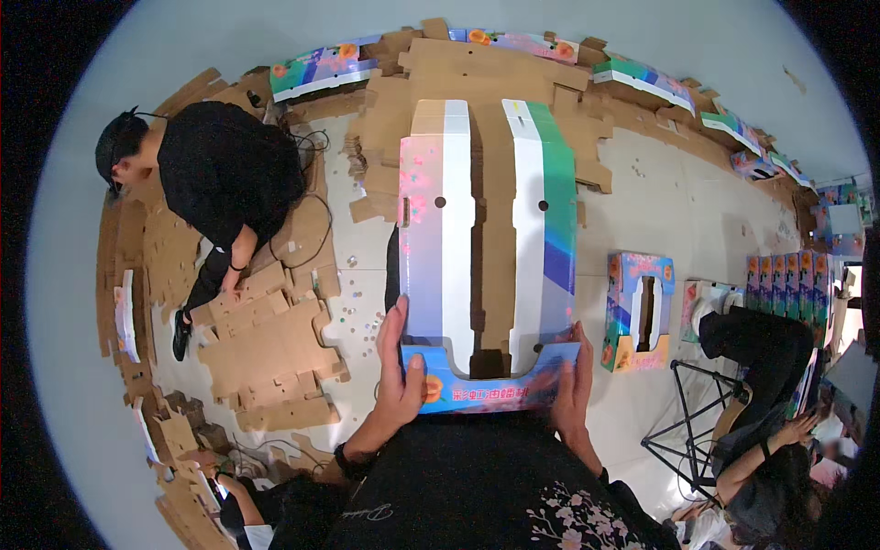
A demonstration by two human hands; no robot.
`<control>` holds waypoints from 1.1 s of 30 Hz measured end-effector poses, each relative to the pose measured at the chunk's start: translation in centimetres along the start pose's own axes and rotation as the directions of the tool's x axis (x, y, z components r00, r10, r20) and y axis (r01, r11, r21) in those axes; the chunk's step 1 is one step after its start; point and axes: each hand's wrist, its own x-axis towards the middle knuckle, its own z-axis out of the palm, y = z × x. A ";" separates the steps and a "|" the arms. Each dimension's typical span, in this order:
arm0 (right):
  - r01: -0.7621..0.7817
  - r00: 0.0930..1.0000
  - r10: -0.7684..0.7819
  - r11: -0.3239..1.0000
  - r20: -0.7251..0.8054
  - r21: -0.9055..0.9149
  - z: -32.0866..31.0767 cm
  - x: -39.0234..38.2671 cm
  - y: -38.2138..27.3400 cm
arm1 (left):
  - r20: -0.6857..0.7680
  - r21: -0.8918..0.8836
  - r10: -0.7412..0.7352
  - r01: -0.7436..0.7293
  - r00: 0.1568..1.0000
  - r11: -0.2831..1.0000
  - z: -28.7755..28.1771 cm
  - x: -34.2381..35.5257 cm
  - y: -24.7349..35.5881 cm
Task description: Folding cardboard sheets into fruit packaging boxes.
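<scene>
A colourful printed cardboard carton is held out in front of my body, its long side pointing away from me. White inner flaps run along both sides of a long middle opening, with brown cardboard inside. The near end panel is blue with a fruit picture and has a cut-out in its upper edge. My left hand grips the near left corner, thumb on the blue panel. At the near right corner, my right hand clasps the carton the same way. The carton's far end stands over flat brown cardboard.
A similar carton stands on the floor at right, near a black folding stool and stacked cartons. Flattened cardboard lies at left, where a person in black bends down. Other people are at lower left and lower right.
</scene>
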 end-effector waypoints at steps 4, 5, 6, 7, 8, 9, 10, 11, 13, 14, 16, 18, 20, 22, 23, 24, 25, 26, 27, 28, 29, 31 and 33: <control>-0.038 0.999 0.038 0.997 0.008 0.067 -0.1 0.5 -0.4 | 0.034 -0.264 0.021 -0.011 0.999 0.964 0.0 0.5 0.5; -0.037 0.999 0.037 0.998 0.001 0.047 -0.1 0.6 -0.5 | 0.034 -0.265 0.021 -0.011 0.999 0.964 -0.1 0.5 0.6; -0.046 0.999 0.047 0.999 -0.025 0.017 0.0 0.6 -0.6 | 0.058 -0.264 0.003 0.013 0.998 0.965 -0.1 0.6 0.6; -0.036 0.999 0.036 0.999 -0.005 0.026 0.0 0.7 -0.6 | 0.082 -0.261 -0.016 0.037 0.997 0.965 -0.2 0.7 0.6; -0.048 0.998 0.049 0.998 -0.027 0.035 0.0 0.9 -0.6 | 0.080 -0.261 -0.017 0.037 0.997 0.965 -0.1 0.7 0.5; -0.057 0.997 0.059 0.997 -0.050 0.042 0.1 1.1 -0.5 | 0.082 -0.225 -0.024 0.042 0.996 0.973 -0.1 0.8 0.5; -0.060 0.997 0.062 0.997 -0.049 0.046 0.1 1.3 -0.2 | 0.086 -0.188 -0.031 0.047 0.996 0.981 0.1 0.8 0.4; -0.104 0.994 0.106 0.993 -0.041 0.048 0.0 1.7 0.1 | 0.086 -0.188 -0.031 0.047 0.996 0.981 0.3 1.0 0.3; -0.146 0.989 0.148 0.988 -0.031 0.048 0.0 2.6 1.0 | -0.038 -0.140 -0.237 0.230 0.971 0.963 0.8 1.2 -0.1; -0.174 0.984 0.177 0.977 -0.016 0.126 0.3 3.2 1.6 | -0.057 -0.160 -0.201 0.189 0.978 0.969 1.0 1.2 -0.3; -0.199 0.979 0.202 0.959 0.004 0.202 0.1 3.9 2.4 | -0.002 -0.342 -0.290 0.272 0.957 0.899 1.2 1.0 -0.7; -0.463 0.881 0.432 0.870 0.192 0.168 -0.3 4.6 2.5 | 0.029 -0.265 -0.274 0.272 0.961 0.925 0.8 0.8 -1.3; -0.439 0.881 0.383 0.880 0.276 0.180 -1.1 5.5 1.4 | 0.074 -0.161 -0.245 0.254 0.967 0.954 0.2 0.7 -1.7; -0.403 0.881 0.326 0.897 0.343 0.182 -1.9 6.7 -1.0 | 0.108 -0.442 -0.260 0.281 0.960 0.852 -0.5 0.8 -1.5; -0.249 0.930 0.188 0.954 0.316 0.164 -2.6 7.3 -2.6 | 0.108 -0.377 -0.295 0.314 0.949 0.871 -1.4 1.1 -1.2; -0.085 0.962 0.045 0.987 0.269 0.138 -3.2 7.8 -4.5 | 0.105 -0.386 -0.293 0.311 0.950 0.869 -2.4 1.6 -0.8; -0.005 0.963 -0.010 0.999 0.269 0.053 -3.9 8.0 -6.6 | 0.042 -0.202 -0.228 0.232 0.973 0.952 -3.3 2.3 -0.2; 0.116 0.963 -0.104 0.993 0.250 -0.034 -4.8 8.2 -8.8 | -0.008 -0.004 -0.148 0.148 0.989 0.989 -4.3 3.3 0.5; 0.172 0.949 -0.137 0.980 0.285 -0.102 -5.5 8.6 -10.9 | -0.094 0.078 -0.058 0.066 0.994 0.995 -5.4 4.3 1.3; 0.260 0.927 -0.200 0.952 0.317 -0.161 -6.1 8.9 -13.0 | -0.193 0.119 0.037 -0.014 0.980 0.993 -6.8 5.4 2.2; 0.271 0.921 -0.209 0.950 0.327 -0.157 -6.5 8.8 -14.9 | -0.272 0.148 0.156 -0.119 0.949 0.982 -8.1 6.5 3.0; 0.486 0.831 -0.325 0.820 0.452 -0.302 -6.8 8.6 -18.0 | -0.358 0.173 0.260 -0.210 0.897 0.962 -10.6 8.4 4.3; 0.581 0.768 -0.370 0.746 0.523 -0.326 -6.9 8.2 -19.9 | -0.398 0.201 0.305 -0.242 0.865 0.949 -11.5 8.8 5.3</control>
